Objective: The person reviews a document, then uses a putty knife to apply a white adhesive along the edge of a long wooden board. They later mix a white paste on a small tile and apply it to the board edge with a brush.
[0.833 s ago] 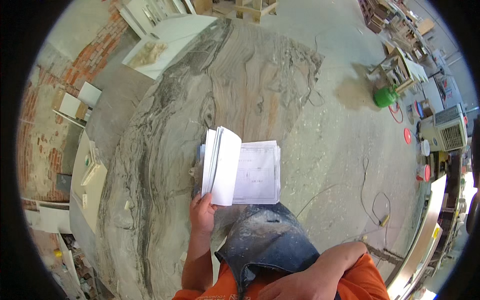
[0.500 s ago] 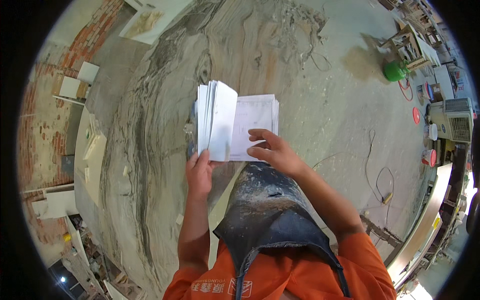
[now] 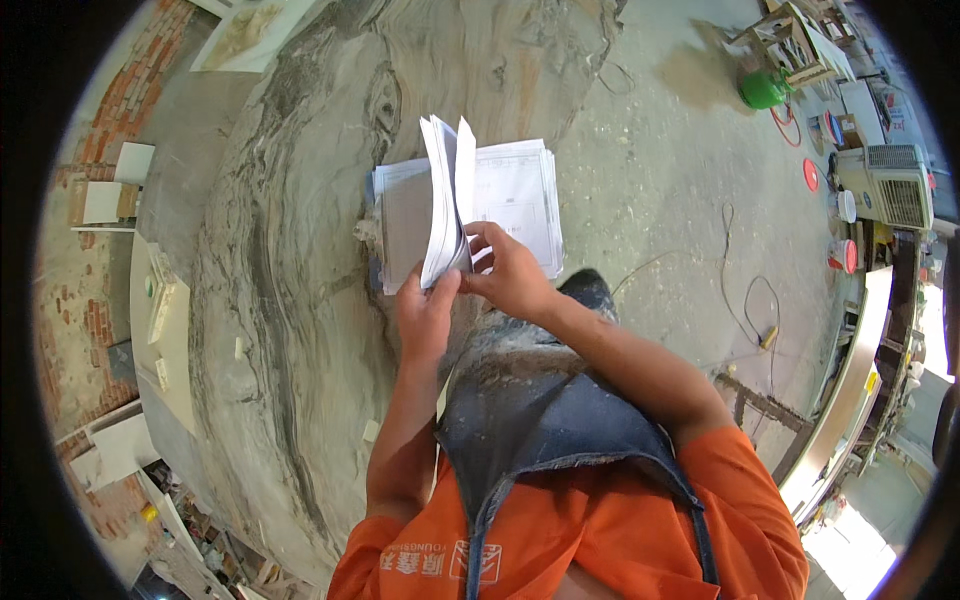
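Observation:
My left hand (image 3: 425, 318) is closed on a bundle of white paper sheets (image 3: 438, 205), which stand raised on edge and curve slightly. Thumb and fingers grip their near end. My right hand (image 3: 512, 278) is bent in at the same near end, its fingers against a single sheet (image 3: 466, 175) that is parted from the bundle; the fingertips are partly hidden. Beneath lies a pile of printed sheets (image 3: 515, 195) with lines and drawings, fanned a little at its right edge. More paper (image 3: 404, 215) lies in shadow on the left side, with a bluish edge under it.
A large grey-brown veined stone slab (image 3: 270, 280) spreads under and left of the papers. My dark, dusty apron (image 3: 560, 420) is just below. Toward the right are a cable (image 3: 770, 335), a green tank (image 3: 765, 90), buckets (image 3: 843, 256) and a boxy cooling unit (image 3: 890, 190).
The raised sheets have swung from leaning left to standing upright near the middle, baring paper on the left. My right hand has moved left to meet them beside my left hand.

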Demonstrator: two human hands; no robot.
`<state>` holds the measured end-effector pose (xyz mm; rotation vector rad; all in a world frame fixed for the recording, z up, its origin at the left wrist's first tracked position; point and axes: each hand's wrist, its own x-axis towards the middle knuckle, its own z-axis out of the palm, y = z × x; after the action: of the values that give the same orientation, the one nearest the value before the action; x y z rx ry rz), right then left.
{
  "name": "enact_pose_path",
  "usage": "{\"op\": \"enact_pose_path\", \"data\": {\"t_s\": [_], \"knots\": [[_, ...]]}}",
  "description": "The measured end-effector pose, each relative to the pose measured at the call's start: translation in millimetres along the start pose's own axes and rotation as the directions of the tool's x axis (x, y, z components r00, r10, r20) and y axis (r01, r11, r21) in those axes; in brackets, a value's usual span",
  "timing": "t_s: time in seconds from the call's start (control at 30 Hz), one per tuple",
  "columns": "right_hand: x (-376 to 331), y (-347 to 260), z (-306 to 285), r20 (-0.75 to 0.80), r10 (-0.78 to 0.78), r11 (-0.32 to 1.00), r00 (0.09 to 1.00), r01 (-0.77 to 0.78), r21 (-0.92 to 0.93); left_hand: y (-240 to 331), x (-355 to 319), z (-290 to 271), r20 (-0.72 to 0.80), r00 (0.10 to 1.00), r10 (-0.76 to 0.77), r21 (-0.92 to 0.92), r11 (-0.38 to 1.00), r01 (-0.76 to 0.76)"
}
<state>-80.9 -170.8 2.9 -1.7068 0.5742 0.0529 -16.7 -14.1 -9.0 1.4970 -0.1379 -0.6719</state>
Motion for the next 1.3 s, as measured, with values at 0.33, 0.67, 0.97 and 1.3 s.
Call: {"op": "enact_pose_path", "data": {"t_s": [0.33, 0.67, 0.97, 1.3], "knots": [[-9.7, 41.8, -41.0, -0.085, 0.314, 0.878, 0.946, -0.255, 0.405, -6.2, 6.8, -60.3, -0.313, 0.932, -0.181, -0.252, 0.962, 0.102], [-43.6, 39.0, -60.1, -0.211, 0.49, 0.852, 0.846, -0.414, 0.321, 14.8, 1.9, -137.9, -0.315, 0.943, -0.104, -0.364, 0.931, -0.019], [-99.5, -201.0, -10.7, 0.294, -0.661, 0.307, 0.691, -0.108, 0.946, 16.2, -0.7, -120.3, -0.218, 0.968, -0.121, -0.385, 0.922, 0.029], [-1.5, -86.8, 26.9, 0.117, -0.087, 0.982, 0.989, 0.105, -0.159, 3.7, -5.7, -107.4, -0.066, 0.981, -0.184, -0.49, 0.862, 0.129]]}}
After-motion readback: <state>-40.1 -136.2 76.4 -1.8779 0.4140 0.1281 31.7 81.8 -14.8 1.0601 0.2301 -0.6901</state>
